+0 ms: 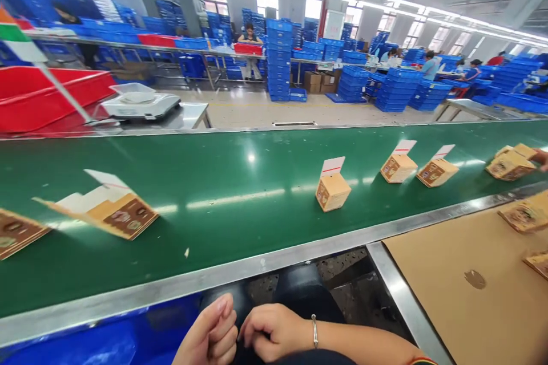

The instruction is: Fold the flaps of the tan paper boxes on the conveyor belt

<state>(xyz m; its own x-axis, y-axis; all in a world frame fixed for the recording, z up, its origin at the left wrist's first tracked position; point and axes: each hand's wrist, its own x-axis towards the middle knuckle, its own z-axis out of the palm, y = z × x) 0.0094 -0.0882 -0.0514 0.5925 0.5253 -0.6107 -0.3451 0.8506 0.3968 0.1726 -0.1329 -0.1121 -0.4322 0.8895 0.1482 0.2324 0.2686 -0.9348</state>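
Note:
My left hand (214,331) is at the bottom centre, its fingers curled into a loose fist with nothing visible in it. Close beside it on the right, my right hand (274,331) has bent fingers and a bracelet at the wrist; whatever its fingertips hold, if anything, is hidden. Both hands are above my lap, in front of the green conveyor belt (240,245). On the belt stand a small box with a raised white flap (333,191), two similar boxes (399,167) (436,172) further right, and an open patterned box (128,215) at left.
Another carton (19,232) is at the left edge. A person's hand (542,158) touches boxes (509,164) at far right. Cardboard (445,274) covers the right table; a blue bin (107,342) is lower left. A scale (143,104) and red bin (51,100) stand beyond the belt.

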